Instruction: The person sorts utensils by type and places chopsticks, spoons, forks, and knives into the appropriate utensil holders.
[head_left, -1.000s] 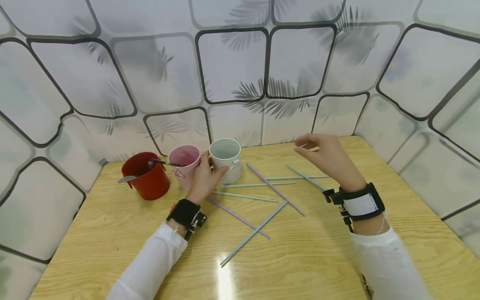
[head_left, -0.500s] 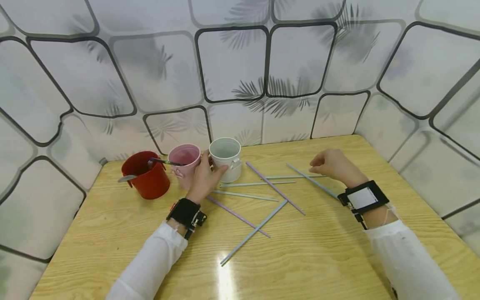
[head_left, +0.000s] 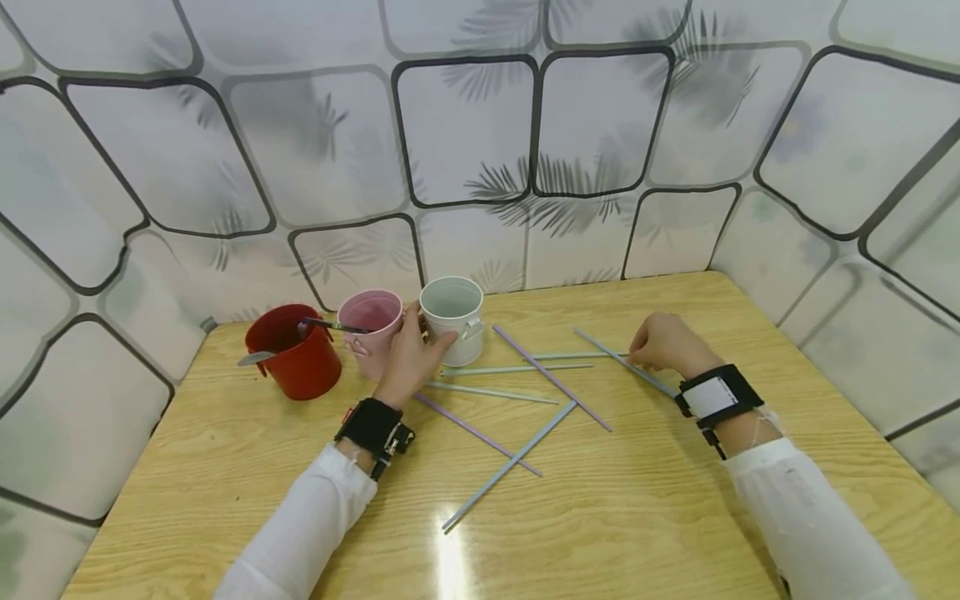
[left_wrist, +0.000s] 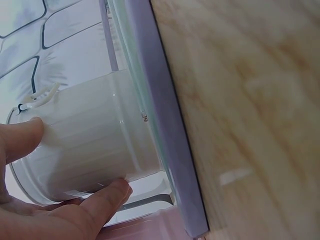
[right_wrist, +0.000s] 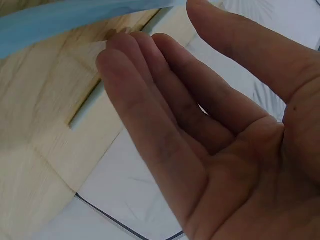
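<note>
My left hand [head_left: 408, 358] holds a small white bucket [head_left: 462, 343] by its side, thumb and fingers around it, also plain in the left wrist view. The bucket stands upright on the table. At the right, my right hand [head_left: 671, 346] reaches down to a thin light-blue stick [head_left: 654, 380], fingertips at it. In the right wrist view that blue stick [right_wrist: 75, 21] passes close to the thumb and bent fingers, which stand apart. Under the hand lies a pale green stick [head_left: 577, 356]. A purple stick [head_left: 551, 378] lies between the hands.
Left of the white bucket stand a pink bucket [head_left: 367, 354] and a red bucket [head_left: 303, 367]. A dark slim handle [head_left: 337, 326] spans their rims; a spoon-like grey piece [head_left: 257, 358] juts from the red one. More sticks [head_left: 487, 487] lie on the wooden table [head_left: 637, 517]. A patterned covering rises behind.
My right hand has come down from above the table to the light-blue stick, slightly rightward. My left hand and the buckets stay where they were.
</note>
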